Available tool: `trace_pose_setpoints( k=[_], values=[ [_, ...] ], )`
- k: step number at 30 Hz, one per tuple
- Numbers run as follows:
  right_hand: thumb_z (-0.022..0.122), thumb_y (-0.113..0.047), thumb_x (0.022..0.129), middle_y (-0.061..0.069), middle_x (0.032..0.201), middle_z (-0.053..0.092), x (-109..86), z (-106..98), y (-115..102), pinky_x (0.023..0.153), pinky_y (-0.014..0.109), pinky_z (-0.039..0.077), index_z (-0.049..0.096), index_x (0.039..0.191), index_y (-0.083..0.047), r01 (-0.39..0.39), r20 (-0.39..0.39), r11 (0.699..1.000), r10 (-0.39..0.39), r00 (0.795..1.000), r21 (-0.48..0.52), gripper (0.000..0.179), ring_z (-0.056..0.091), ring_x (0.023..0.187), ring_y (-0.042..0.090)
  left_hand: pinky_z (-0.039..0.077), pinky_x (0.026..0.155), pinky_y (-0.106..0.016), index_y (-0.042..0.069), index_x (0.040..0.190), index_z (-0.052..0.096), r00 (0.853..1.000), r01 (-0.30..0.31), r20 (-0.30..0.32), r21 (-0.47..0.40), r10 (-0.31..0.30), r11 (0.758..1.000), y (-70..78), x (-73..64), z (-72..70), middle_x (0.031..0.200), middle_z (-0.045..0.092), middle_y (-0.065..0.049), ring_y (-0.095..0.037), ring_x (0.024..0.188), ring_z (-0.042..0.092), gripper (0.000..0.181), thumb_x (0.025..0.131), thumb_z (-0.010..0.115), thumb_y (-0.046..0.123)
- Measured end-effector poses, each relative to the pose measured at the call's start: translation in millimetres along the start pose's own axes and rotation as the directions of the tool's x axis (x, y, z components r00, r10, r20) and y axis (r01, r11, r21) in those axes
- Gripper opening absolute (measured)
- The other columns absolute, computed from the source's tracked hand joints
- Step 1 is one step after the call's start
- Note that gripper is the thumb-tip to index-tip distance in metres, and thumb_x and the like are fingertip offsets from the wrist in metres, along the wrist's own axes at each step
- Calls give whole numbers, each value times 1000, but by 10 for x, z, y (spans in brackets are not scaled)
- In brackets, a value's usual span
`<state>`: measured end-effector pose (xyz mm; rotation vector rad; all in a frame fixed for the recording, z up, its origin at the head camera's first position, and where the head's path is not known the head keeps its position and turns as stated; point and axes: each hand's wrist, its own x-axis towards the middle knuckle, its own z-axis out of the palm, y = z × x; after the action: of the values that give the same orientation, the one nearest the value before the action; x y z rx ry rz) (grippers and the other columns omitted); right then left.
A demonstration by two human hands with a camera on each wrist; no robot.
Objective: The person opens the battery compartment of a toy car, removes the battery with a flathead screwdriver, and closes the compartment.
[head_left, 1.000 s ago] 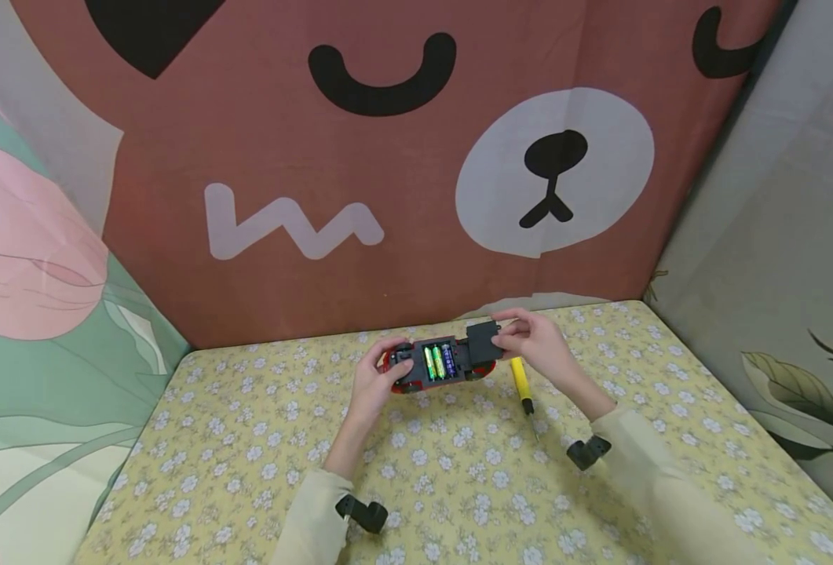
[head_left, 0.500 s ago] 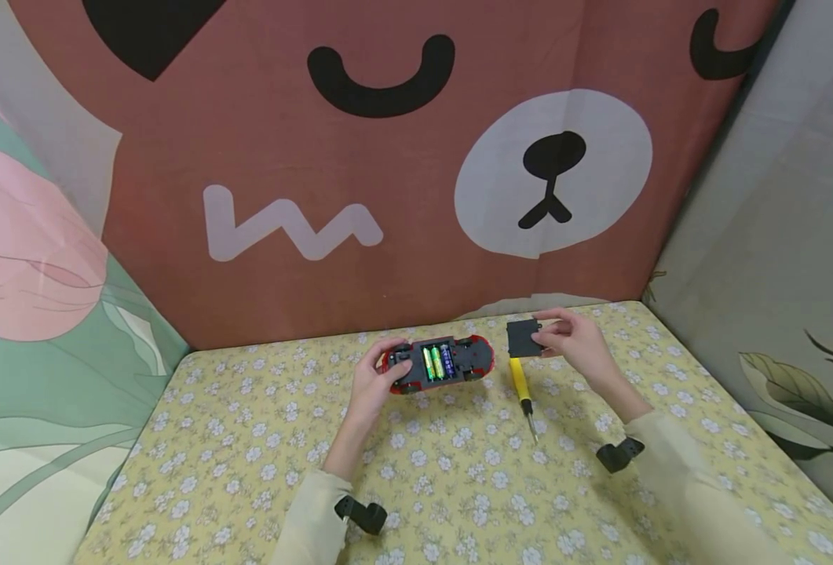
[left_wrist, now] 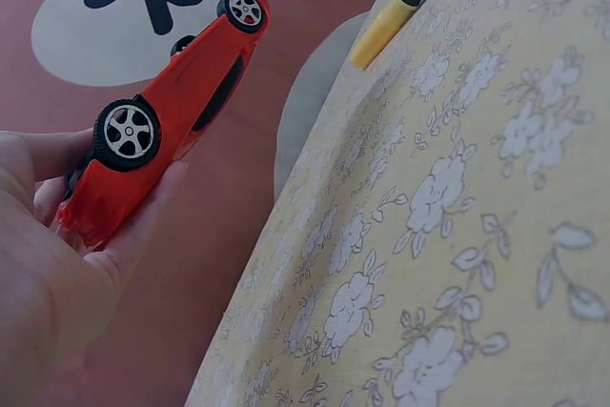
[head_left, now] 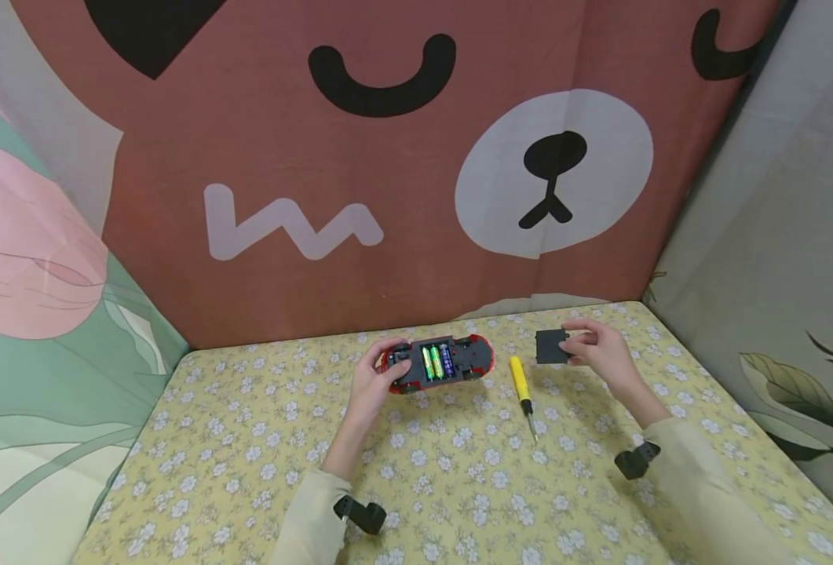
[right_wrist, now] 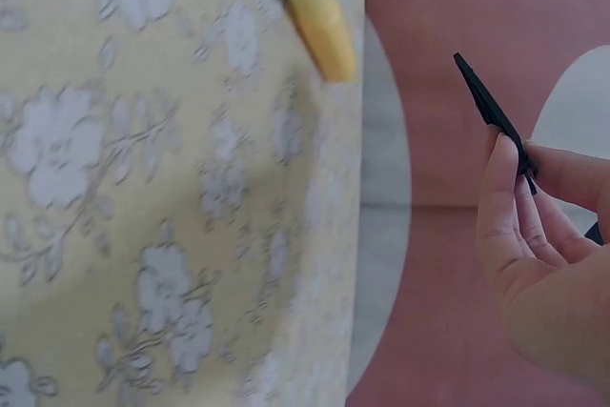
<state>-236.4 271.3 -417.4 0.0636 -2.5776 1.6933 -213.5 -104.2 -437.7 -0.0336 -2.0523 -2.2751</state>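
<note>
"So, where do I find the toy car [left_wrist: 181, 111]?"

"Held up near the counter's [head_left: 430, 463] far edge, its left end inside my left grip [head_left: 372, 378], thumb and fingers closed around it. I see its underside, with batteries [head_left: 437, 362] in the bay."

"And my right grip [head_left: 601, 355]?"

"Pinching a black cover [head_left: 549, 347] by its right edge, nearer the far right corner. Between car and cover, a yellow screwdriver [head_left: 520, 382] lies on the counter."

2 pale cream sleeves [head_left: 312, 519], 2 small, blocky black wrist cameras [head_left: 637, 461]
</note>
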Motion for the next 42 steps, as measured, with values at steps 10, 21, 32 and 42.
trace_pose_setpoints(
  k=[10,21,32,42],
  values=[
    [64,-6,102,16,100,70,14,-25,189,77,40,62,54,141,9,-35,-19,999,35,999,3,43,70,82,16,59,80,-31,2,134,65,1000,-2,-6,2,2,1000,-13,4,4,138,59,-17,-23,103,68,42,92,72,1],
    [65,-7,101,18,99,72,57,-12,309,75,40,62,51,143,11,-74,13,997,74,997,6,48,71,78,19,59,82,-31,2,134,65,1000,-2,-10,20,2,1000,0,10,1,137,59,-17,-24,104,67,43,92,72,3],
    [65,-6,101,17,102,71,67,18,367,75,37,61,51,143,12,-116,54,993,115,992,17,48,70,80,21,59,81,-31,1,133,65,1000,-12,-15,3,12,1000,-6,0,8,137,59,-18,-26,106,67,42,92,72,0],
    [63,-6,101,36,135,55,120,25,455,74,35,61,54,141,12,-148,67,987,152,986,-58,44,70,88,22,59,79,-30,2,133,65,1000,-4,-2,-9,4,1000,-14,3,5,138,58,-16,-23,101,69,42,92,72,0]
  ],
)
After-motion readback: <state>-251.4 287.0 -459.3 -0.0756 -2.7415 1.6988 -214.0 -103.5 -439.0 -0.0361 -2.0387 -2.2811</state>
